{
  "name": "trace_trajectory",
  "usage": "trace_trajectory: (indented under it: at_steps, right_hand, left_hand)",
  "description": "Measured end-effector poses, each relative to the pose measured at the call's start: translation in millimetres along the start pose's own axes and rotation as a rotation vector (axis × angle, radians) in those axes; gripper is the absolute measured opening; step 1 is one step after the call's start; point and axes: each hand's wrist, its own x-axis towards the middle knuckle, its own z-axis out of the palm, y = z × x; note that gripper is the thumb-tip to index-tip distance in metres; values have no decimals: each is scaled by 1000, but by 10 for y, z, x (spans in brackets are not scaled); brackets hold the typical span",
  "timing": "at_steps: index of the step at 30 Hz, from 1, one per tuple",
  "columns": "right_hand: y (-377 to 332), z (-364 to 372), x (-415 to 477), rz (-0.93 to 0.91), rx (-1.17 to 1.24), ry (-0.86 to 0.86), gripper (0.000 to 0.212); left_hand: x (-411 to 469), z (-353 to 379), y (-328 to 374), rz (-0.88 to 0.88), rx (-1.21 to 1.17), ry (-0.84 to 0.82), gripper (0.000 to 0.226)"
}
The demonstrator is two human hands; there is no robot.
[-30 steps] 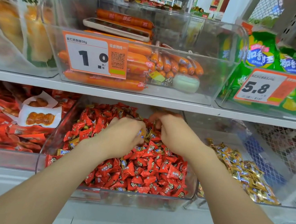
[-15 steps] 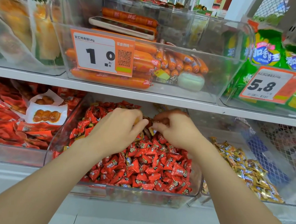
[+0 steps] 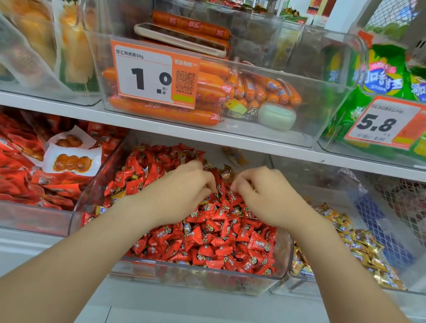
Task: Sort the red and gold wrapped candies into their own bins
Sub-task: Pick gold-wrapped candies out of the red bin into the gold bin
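Your left hand (image 3: 177,191) and right hand (image 3: 268,198) both curl fingertips-down into the red candies (image 3: 225,243) of the middle clear bin (image 3: 195,277). They sit near stray gold candies (image 3: 225,172) at its back, likely hunting them. Whether either hand pinches one cannot be told. The gold-candy bin (image 3: 337,286) stands just right, handy for drop-offs.

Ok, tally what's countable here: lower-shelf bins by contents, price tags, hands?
Clear plastic bin of red wrapped candies: 1
Clear plastic bin of gold wrapped candies: 1
Clear plastic bin of flat red packets: 1
Orange-and-white price tags: 2
Bare hands, left hand and right hand: 2
Total: 7
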Motion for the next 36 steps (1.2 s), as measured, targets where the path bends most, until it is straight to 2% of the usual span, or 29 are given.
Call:
trace_trajectory:
  at_steps: [2,4,9,12,16,19,23,28,30,32,34,36]
  right_hand:
    - [24,33,4,-11,-44,-79,40]
    - [38,26,4,-26,-33,-104,42]
    - [7,130,97,-108,-82,-34,19]
    - [-59,285,238,-56,-112,-48,18]
    - [-84,464,445,47,-250,-106,33]
    - [-83,533,530,81,-279,-110,41]
    - [-108,478,552,38,-137,-140,24]
    - [-109,355,519,83,-38,-83,32]
    - [-88,331,517,88,-13,-58,26]
    - [-98,316,498,91,28,-49,26]
    - [-110,306,489,109,31,-56,34]
    - [-135,297,496,143,16,-66,26]
  left_hand:
    - [27,-8,-30,-1,47,-20,10]
    - [29,-32,-78,6,50,-40,14]
    - [3,-88,-217,-4,63,-180,43]
    - [-8,-104,-257,-50,62,-208,43]
    - [-80,-57,-246,-22,74,-165,29]
    - [-136,-118,-230,0,-59,-68,24]
    - [-149,-209,-246,-28,-194,83,28]
    - [-92,-191,-313,-108,-176,197,45]
    - [-36,-180,-342,-141,-163,240,41]
    - [27,-159,-367,-143,-195,234,25]
    - [84,-146,-371,-131,-147,199,27]
    - [142,-121,-352,-161,-54,183,25]
